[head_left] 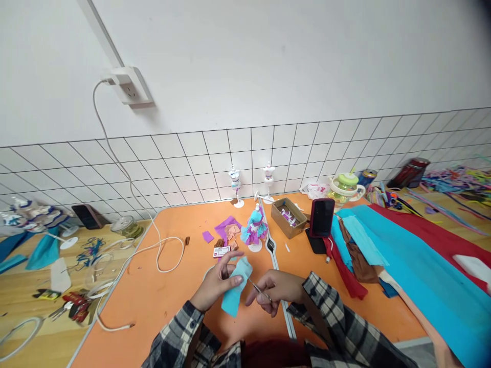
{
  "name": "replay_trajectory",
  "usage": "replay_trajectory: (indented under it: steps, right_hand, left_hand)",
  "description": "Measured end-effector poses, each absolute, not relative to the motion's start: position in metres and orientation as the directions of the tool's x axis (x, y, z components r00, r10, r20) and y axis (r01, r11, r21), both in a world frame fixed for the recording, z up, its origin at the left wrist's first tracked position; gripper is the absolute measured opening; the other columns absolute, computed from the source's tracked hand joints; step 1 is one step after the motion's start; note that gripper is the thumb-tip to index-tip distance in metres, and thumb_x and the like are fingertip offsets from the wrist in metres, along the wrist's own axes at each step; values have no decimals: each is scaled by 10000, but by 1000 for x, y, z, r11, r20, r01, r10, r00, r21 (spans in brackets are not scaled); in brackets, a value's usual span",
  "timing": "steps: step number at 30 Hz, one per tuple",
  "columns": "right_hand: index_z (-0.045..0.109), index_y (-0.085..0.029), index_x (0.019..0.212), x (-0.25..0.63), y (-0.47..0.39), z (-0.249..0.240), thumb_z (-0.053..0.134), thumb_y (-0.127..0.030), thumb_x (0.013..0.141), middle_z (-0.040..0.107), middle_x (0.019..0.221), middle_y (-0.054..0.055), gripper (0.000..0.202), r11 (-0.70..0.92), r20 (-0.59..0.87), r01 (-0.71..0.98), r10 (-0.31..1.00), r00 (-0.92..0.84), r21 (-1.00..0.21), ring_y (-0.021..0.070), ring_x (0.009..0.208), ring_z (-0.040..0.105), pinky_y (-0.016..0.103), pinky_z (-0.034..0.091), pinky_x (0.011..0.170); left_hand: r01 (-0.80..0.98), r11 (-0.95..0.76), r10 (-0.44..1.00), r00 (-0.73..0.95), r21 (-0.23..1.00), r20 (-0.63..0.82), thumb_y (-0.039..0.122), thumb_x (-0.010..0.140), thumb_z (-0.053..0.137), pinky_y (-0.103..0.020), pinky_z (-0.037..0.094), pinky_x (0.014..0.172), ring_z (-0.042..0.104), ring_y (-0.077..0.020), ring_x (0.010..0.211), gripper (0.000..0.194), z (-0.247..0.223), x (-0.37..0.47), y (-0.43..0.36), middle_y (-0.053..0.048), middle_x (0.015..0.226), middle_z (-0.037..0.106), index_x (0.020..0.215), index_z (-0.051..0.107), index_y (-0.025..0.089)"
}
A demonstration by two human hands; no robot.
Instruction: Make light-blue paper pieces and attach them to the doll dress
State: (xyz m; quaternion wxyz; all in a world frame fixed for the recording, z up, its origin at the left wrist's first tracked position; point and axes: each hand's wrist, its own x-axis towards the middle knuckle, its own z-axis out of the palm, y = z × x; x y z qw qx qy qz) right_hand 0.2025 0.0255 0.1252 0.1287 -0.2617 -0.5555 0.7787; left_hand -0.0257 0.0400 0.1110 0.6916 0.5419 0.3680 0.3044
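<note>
Above the front of the orange table, my left hand [215, 284] pinches a strip of light blue crepe paper [230, 300] between thumb and fingers. My right hand [279, 287] is closed around small scissors [260, 290], their blades pointing at the paper's right edge. Whether the blades have entered the paper is too small to tell. Just beyond my hands stands a miniature dress form [256, 225] in a ruffled blue and purple dress. Purple paper [223, 225], peach scraps [232, 232] and a small white box [221, 251] lie left of it.
Two more miniature dress forms, one bluish [235, 179] and one white [269, 176], stand near the wall. A cardboard box [288, 227], propped phone [321, 219] and teapot [347, 189] are at right, beside crepe sheets [414, 260]. A white cable [159, 245] crosses the left side.
</note>
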Motion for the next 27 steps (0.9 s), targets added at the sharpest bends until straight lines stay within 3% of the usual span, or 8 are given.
replay_trajectory:
  steps: [3,8,12,14,18,20,23,27]
  right_hand:
    - [698,-153,1051,200,21,130,623,-455,808,516,602,-41,395,-362,-225,57,442,-868,-931,39,476,457,155,447,512]
    - [680,-123,1075,197,18,123,686,-440,765,523,634,-34,443,-435,-187,-9,405,-895,-901,64,554,520,211,516,598]
    - [668,-105,1086,195,20,109,708,-404,766,496,632,-38,441,-487,-158,-51,379,-912,-872,64,569,526,239,547,610]
    - [657,-104,1107,193,19,104,700,-415,773,485,637,-39,458,-500,-145,-70,379,-914,-863,65,572,524,253,557,615]
    - [643,-103,1125,189,17,101,714,-460,746,492,644,-34,525,-527,-125,-104,382,-916,-844,67,574,503,271,567,608]
    - [647,-101,1112,187,16,102,708,-467,749,490,639,-34,519,-541,-122,-122,392,-912,-832,61,562,480,272,568,596]
    - [647,-98,1111,186,16,105,719,-463,740,493,634,-32,525,-553,-113,-141,400,-910,-822,61,561,468,274,568,582]
    - [638,-81,1131,186,16,105,724,-463,736,521,651,-13,556,-570,-92,-154,379,-921,-807,74,574,488,286,569,576]
  left_hand:
    - [-71,252,782,603,965,-159,492,618,793,-200,367,551,458,-107,585,782,115,-25,38,31,678,525,1280,497,199]
    - [38,191,819,545,981,-181,460,554,834,-202,379,560,485,-108,595,429,110,-27,40,-3,691,592,831,720,152]
    - [33,95,816,570,995,-97,494,659,758,-257,444,646,569,-162,684,363,105,-30,44,-59,773,660,752,746,143]
    - [25,15,796,605,1000,-27,496,742,688,-329,457,819,594,-244,934,357,106,-32,46,-117,1044,668,822,761,156]
    - [-81,-24,804,591,996,67,522,700,723,-458,241,1093,324,-326,1343,597,107,-29,45,-108,1440,436,1216,617,241]
    - [-172,4,827,554,985,94,471,642,790,-475,253,1084,353,-324,1331,609,104,-26,44,-108,1360,527,1184,618,251]
    - [-232,53,847,525,971,79,329,665,805,-473,331,1022,533,-299,1169,290,97,-19,42,-77,971,720,904,690,211]
    - [-259,103,832,552,960,59,392,675,786,-462,313,1026,652,-259,907,244,90,-16,40,-46,683,716,694,699,164]
